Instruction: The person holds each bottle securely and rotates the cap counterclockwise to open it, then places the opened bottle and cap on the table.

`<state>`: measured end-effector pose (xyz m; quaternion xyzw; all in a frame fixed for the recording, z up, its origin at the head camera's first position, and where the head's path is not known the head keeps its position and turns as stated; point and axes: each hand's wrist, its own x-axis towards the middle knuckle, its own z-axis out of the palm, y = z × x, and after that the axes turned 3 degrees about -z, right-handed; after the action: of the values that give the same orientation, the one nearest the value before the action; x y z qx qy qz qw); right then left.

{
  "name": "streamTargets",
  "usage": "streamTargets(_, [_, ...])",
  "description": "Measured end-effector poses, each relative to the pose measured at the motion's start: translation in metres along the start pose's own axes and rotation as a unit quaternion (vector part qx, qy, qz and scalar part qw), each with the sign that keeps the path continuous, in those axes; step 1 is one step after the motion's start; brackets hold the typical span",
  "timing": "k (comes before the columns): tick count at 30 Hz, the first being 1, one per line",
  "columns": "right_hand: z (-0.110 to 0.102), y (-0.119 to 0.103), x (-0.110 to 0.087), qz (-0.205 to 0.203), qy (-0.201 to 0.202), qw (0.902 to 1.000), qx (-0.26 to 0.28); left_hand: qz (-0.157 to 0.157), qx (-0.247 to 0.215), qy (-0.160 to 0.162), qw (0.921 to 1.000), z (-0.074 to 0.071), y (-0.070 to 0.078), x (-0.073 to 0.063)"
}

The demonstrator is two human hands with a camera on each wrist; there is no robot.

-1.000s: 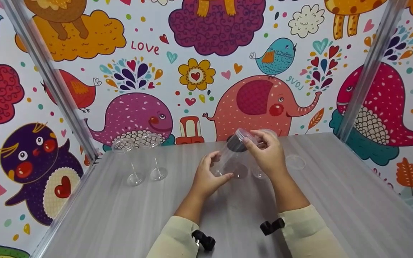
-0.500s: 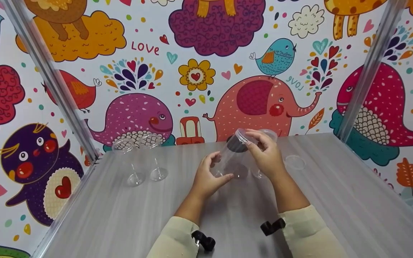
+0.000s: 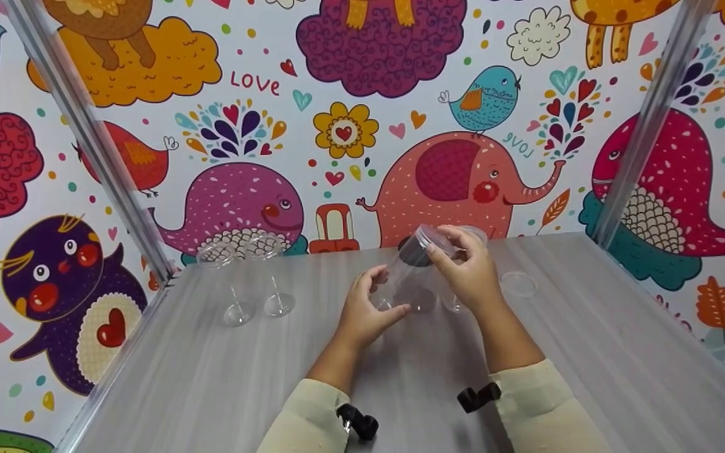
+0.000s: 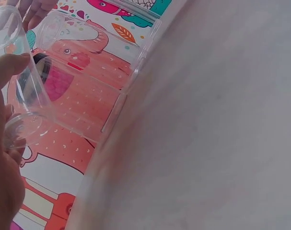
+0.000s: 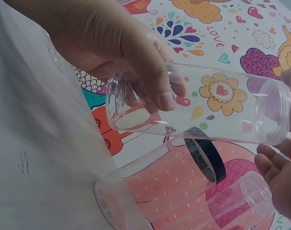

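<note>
A clear plastic jar (image 3: 402, 277) is held tilted above the table, its top leaning up to the right. My left hand (image 3: 362, 308) grips it near the base, thumb on one side and fingers on the other. At its upper end my right hand (image 3: 472, 270) pinches the clear lid (image 3: 427, 236) between thumb and fingers. The right wrist view shows the thumb of the left hand (image 5: 147, 72) against the jar wall and right fingertips around the lid end. Behind it stands a similar jar with a black lid (image 5: 208, 158), and beside that an unlidded clear jar (image 5: 254, 191).
Two more clear jars, a nearer one (image 3: 238, 314) and another (image 3: 279, 306), stand upright at the left. A thin clear disc (image 3: 518, 285) lies on the table to the right. A patterned wall (image 3: 343, 75) closes off the back of the grey table (image 3: 167, 377).
My right thumb and fingers shift around the lid, rolling one way and then back. My left hand and the jar stay nearly still.
</note>
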<state>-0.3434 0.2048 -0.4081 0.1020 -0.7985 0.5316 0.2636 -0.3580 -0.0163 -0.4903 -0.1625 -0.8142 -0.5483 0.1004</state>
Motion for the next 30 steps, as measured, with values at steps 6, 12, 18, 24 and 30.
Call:
streamTargets(6, [0.0015, -0.0015, 0.0002, 0.022, 0.027, 0.9983, -0.045, 0.001, 0.014, 0.003, 0.9999, -0.0002, 0.0, -0.0004])
streamTargets(12, [0.0023, -0.0014, -0.0015, -0.003, 0.024, 0.9991, -0.034, 0.009, 0.009, 0.0, 0.9999, -0.0004, -0.0001, -0.0007])
streamTargets(18, [0.0018, -0.0007, -0.0027, -0.026, -0.004, 0.9996, 0.006, 0.011, 0.009, 0.002, 0.9999, -0.0007, -0.0021, -0.0006])
streamTargets(24, [0.0013, -0.0002, -0.0025, -0.041, -0.023, 0.9985, 0.03, 0.011, 0.002, 0.002, 0.9999, -0.0007, -0.0034, 0.0003])
streamTargets(30, [0.0015, -0.0007, -0.0021, -0.04, -0.023, 0.9984, 0.031, 0.007, 0.001, 0.002, 1.0, -0.0007, -0.0028, 0.0004])
